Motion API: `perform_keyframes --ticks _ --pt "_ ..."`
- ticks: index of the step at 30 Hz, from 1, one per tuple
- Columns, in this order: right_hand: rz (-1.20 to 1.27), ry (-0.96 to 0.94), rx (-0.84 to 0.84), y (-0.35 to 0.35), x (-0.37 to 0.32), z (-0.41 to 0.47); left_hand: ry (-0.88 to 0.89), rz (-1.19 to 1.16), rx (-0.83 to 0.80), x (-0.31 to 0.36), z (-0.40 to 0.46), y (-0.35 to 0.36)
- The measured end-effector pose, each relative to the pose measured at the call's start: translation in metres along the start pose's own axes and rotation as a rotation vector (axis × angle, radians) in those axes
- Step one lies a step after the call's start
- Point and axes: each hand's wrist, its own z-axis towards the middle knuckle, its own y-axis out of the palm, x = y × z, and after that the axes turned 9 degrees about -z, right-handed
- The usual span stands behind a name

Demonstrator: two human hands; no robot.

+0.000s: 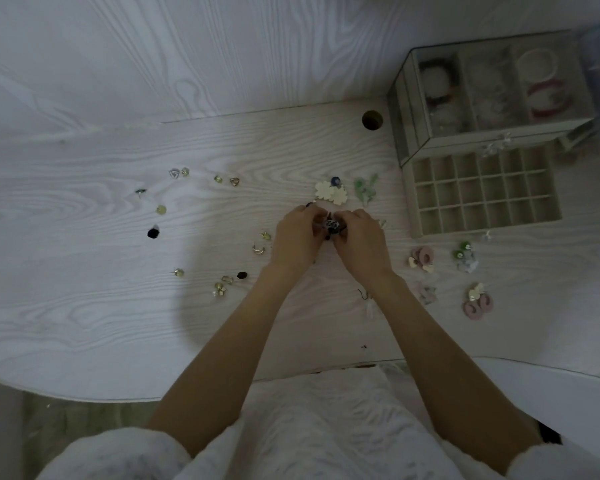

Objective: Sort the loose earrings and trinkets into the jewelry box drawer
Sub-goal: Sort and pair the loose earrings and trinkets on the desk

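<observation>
Both hands, left hand [297, 233] & right hand [357, 237], pinch a small dark-and-white earring [332, 226] at frame centre, above the tabletop [84, 306]. Drawer [484, 192], right of centre, looks empty; approx. all trinkets lie scattered, so sorting's barely begun.

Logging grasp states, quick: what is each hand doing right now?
Left hand: pinching the dark trinket.
Right hand: pinching the same trinket from the other side.
</observation>
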Motion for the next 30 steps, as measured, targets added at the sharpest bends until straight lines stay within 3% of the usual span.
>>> perform_keyframes --ticks 6,10,13,17,22,30 --pt "0.035 -0.021 0.069 -0.009 0.003 -0.005 0.031 -0.04 -0.003 -0.004 -0.01 -0.008" --pt "-0.017 -0.139 0.143 -0.013 0.01 -0.016 0.283 0.182 0.127 -0.008 -0.033 -0.03" --pt "-0.101 -0.2 0.135 -0.013 0.01 -0.026 0.363 0.235 0.216 -0.022 -0.055 -0.048" --pt "-0.039 -0.23 -0.018 0.0 -0.002 -0.037 0.236 0.254 0.304 -0.049 -0.084 -0.065" --pt "-0.016 -0.245 -0.074 0.025 -0.022 -0.035 -0.011 0.247 0.361 -0.07 -0.105 -0.076" --pt "0.021 -0.297 -0.056 0.043 -0.053 -0.023 -0.063 0.316 0.287 -0.086 -0.113 -0.067"
